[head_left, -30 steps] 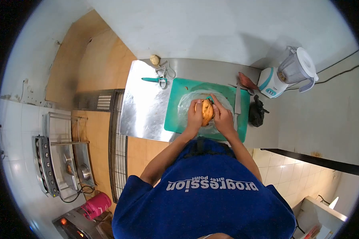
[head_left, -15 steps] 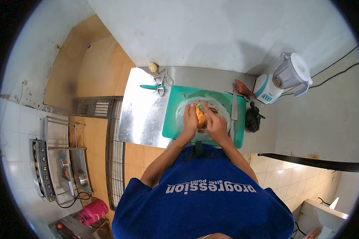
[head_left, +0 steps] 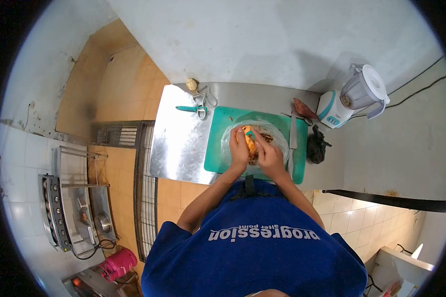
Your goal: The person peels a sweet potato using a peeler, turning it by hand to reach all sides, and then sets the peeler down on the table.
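Head view, left hand (head_left: pixel 239 152) clasped an orange-fleshed sweet potato (head_left: pixel 251 147), right hand (head_left: pixel 271 157) gripped a teal-handled tool (head_left: pixel 250 133), peelings (head_left: pixel 266 138) lay beneath on crumpled translucent plastic (head_left: pixel 226 147).

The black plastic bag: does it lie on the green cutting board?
No, the black plastic bag lies on the counter, to the right of the green cutting board.
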A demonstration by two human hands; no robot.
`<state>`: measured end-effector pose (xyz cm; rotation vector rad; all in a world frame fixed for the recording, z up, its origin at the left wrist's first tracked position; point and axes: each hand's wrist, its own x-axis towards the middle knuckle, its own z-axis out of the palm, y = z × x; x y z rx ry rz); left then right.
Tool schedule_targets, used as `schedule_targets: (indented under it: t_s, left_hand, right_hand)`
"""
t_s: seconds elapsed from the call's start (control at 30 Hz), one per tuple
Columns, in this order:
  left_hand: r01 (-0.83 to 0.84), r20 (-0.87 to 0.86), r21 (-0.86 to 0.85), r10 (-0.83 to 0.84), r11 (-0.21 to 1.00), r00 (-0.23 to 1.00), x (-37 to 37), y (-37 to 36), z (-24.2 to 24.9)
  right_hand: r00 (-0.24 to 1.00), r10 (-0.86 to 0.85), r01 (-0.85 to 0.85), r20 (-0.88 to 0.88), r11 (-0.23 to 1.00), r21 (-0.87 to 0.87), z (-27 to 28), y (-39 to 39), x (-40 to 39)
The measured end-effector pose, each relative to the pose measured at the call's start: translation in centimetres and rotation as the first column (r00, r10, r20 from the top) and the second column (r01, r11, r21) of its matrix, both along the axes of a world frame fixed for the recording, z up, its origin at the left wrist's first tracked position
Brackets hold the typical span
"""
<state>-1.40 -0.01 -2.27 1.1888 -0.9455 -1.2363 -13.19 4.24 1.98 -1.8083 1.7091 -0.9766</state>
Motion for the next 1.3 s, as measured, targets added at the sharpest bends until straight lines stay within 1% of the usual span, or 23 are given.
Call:
schedule_targets:
  t_s: [0.07, 0.1, 0.17, 0.2, 0.23, 0.27, 0.3, 0.33, 0.37, 0.4, 0.5, 0.63, 0.7, 0.73, 0.8, 0.87, 0.93, 1.0, 1.07, 1.1, 1.17, 1.23, 1.3]
  left_hand:
    - [0.020, -0.013, -0.008, -0.020, 1.000, 1.000, 0.0, 0.0, 0.1]
    - [0.032, -0.025, -0.011, -0.033, 0.999, 0.999, 0.0, 0.2, -0.1]
    - [0.037, -0.039, -0.003, -0.037, 0.999, 0.999, 0.1, 0.3, -0.4]
    - [0.045, -0.054, -0.003, -0.045, 0.999, 0.998, 0.1, 0.2, -0.5]
    - [0.045, -0.052, -0.006, -0.045, 0.999, 0.998, 0.2, 0.0, -0.6]
    - [0.026, -0.003, -0.008, -0.026, 1.000, 1.000, 0.3, -0.2, -0.7]
    - [0.007, 0.045, -0.010, -0.007, 1.000, 0.999, 0.3, -0.2, -0.3]
    - [0.008, 0.043, -0.012, -0.007, 1.000, 0.999, 0.2, -0.3, 0.2]
    - [0.026, -0.020, 0.020, -0.026, 0.999, 0.999, 0.2, -0.1, 0.7]
    - [0.043, -0.080, 0.056, -0.039, 0.997, 0.996, 0.3, 0.3, 1.0]
    - [0.019, -0.025, 0.080, -0.017, 0.997, 1.000, 0.4, -0.1, 0.4]
    - [0.030, -0.059, 0.098, -0.025, 0.995, 0.998, 0.4, -0.1, 0.2]
    - [-0.001, -0.058, 0.137, 0.009, 0.991, 0.998, 0.3, -0.3, 0.1]
    - [-0.001, -0.059, 0.136, 0.009, 0.991, 0.998, 0.2, 0.0, 0.2]
    - [0.057, -0.075, -0.008, -0.057, 0.998, 0.996, -0.1, 0.4, 0.6]
    - [0.080, -0.062, 0.010, -0.079, 0.997, 0.995, 0.3, 0.7, 0.8]
    - [0.071, -0.038, -0.026, -0.072, 0.997, 0.997, -0.1, 0.5, 1.8]
    - [0.084, -0.079, -0.026, -0.085, 0.996, 0.993, -0.4, 0.5, 1.4]
    - [0.089, -0.121, -0.026, -0.092, 0.996, 0.988, -0.5, 0.5, 1.2]
    - [0.079, -0.102, -0.013, -0.080, 0.997, 0.992, -0.5, 0.5, 1.4]
    - [0.076, -0.083, -0.001, -0.075, 0.997, 0.994, -0.5, 0.3, 1.3]
    - [0.067, -0.141, 0.003, -0.066, 0.998, 0.988, -0.5, 0.3, 0.9]
    - [0.065, -0.131, -0.016, -0.066, 0.998, 0.989, -0.3, 0.6, 1.3]
  right_hand:
    - [0.999, -0.009, 0.016, 0.052, 0.990, -0.137, 0.1, -0.1, 0.4]
    - [0.999, -0.007, 0.014, 0.051, 0.991, -0.131, 0.3, -0.1, 0.2]
    - [0.999, -0.046, 0.046, 0.029, 0.999, -0.004, 0.7, -0.6, -0.1]
    - [0.999, -0.044, 0.044, 0.032, 0.999, -0.004, 0.5, -0.3, 0.3]
    - [0.999, -0.004, 0.008, 0.046, 0.996, -0.094, 0.1, 0.0, 0.7]
    - [0.998, 0.036, -0.026, 0.055, 0.983, -0.180, -0.2, 0.3, 0.9]
    - [0.998, 0.035, -0.024, 0.055, 0.983, -0.180, 0.3, 0.3, 0.8]
    - [1.000, 0.013, -0.011, 0.027, 0.998, -0.061, 1.0, 0.0, 0.5]
    - [1.000, -0.001, 0.001, -0.004, 0.998, 0.063, 1.3, -0.1, 0.3]
    - [1.000, 0.005, -0.005, -0.003, 0.998, 0.069, 1.3, 0.0, 0.3]
    - [1.000, 0.004, -0.004, 0.010, 0.999, 0.042, 1.1, -0.3, 0.5]
    - [1.000, 0.008, -0.008, 0.016, 1.000, 0.011, 0.7, -0.4, 0.4]
    - [1.000, 0.003, -0.003, 0.011, 1.000, 0.007, 0.3, -0.7, 0.0]
    - [0.999, -0.035, 0.035, -0.005, 0.999, 0.034, 0.1, -0.9, -0.7]
    - [0.998, -0.063, 0.064, -0.018, 0.996, 0.055, 0.3, -1.4, -1.4]
    - [0.994, -0.082, 0.075, 0.067, 0.992, 0.105, 0.6, -0.5, -1.4]
    - [0.991, -0.084, 0.074, 0.102, 0.992, 0.097, 0.8, -0.4, -1.5]
    - [0.989, -0.099, 0.099, 0.107, 0.995, 0.007, 0.0, -0.2, -1.6]
    - [0.983, -0.112, 0.111, 0.147, 0.994, 0.012, -0.2, 0.0, -1.6]
    - [0.975, -0.121, 0.120, 0.187, 0.993, 0.015, 0.2, 0.0, -1.4]
    - [0.975, -0.113, 0.109, 0.192, 0.993, 0.032, 0.8, 0.5, -0.6]
    - [0.974, -0.112, 0.103, 0.199, 0.993, 0.052, 1.1, 0.8, 0.1]
    - [0.994, -0.053, 0.065, 0.099, 0.990, -0.122, 1.4, 0.6, 0.3]
